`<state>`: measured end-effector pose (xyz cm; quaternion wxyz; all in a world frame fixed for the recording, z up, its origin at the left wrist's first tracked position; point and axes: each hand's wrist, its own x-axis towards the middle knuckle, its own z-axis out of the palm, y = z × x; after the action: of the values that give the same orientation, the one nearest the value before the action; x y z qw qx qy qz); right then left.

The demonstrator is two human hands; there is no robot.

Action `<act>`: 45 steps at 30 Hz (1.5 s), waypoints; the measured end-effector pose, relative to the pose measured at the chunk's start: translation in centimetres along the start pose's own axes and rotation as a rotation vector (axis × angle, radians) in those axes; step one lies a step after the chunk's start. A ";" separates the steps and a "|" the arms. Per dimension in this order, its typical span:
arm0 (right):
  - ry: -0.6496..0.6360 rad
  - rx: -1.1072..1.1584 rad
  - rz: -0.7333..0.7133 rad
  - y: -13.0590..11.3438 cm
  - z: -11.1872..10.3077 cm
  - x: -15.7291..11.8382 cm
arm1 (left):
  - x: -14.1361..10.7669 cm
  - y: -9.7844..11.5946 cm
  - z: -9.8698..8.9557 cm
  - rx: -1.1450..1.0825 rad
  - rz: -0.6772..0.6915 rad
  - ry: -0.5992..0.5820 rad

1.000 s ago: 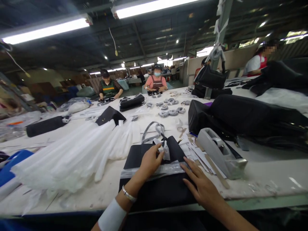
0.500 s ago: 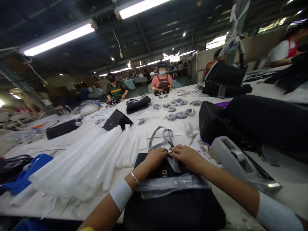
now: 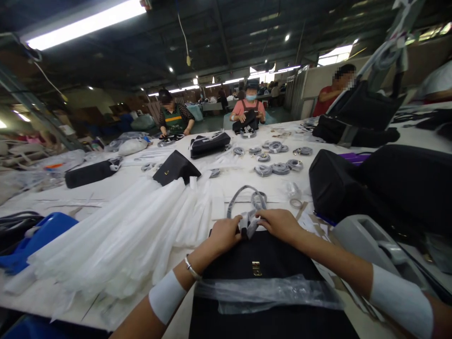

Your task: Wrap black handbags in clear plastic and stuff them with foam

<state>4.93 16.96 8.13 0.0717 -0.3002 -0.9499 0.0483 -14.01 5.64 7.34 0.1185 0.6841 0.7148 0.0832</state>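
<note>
A black bag (image 3: 229, 263) with a gold clasp lies in front of me, a strip of clear plastic (image 3: 278, 293) across it. At the bag's top edge, my left hand (image 3: 226, 233) pinches the wrapped strap (image 3: 250, 225) from the left. My right hand (image 3: 278, 223) has its fingers closed on the same strap from the right. Beyond both hands the strap's grey, plastic-wrapped loop (image 3: 237, 194) curves up on the table.
White foam strips (image 3: 102, 235) are piled at left, near a blue tape dispenser (image 3: 45, 240). A grey dispenser (image 3: 370, 245) and black bags (image 3: 339, 188) stand at right. Coiled straps (image 3: 280, 168) lie ahead; people (image 3: 247, 110) work across the table (image 3: 190, 200).
The view has shifted, and the bag appears lower and further right. Both hands have shifted slightly around the strap, and more of its wrapped part shows between them.
</note>
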 end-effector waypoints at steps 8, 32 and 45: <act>-0.096 -0.004 0.109 -0.9 -0.8 1.2 | -1.6 -1.0 -1.5 -0.440 0.151 0.118; -0.779 0.385 -0.213 -0.8 -1.4 2.4 | -1.0 -0.5 -0.1 -0.323 0.261 -0.128; -0.683 0.514 -0.239 -0.2 0.1 0.6 | -1.6 -0.3 0.2 -0.126 0.359 -0.094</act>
<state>4.31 17.10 8.16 -0.1688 -0.1275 -0.9043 0.3709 -14.15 3.98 7.17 0.1773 0.7951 0.5683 0.1155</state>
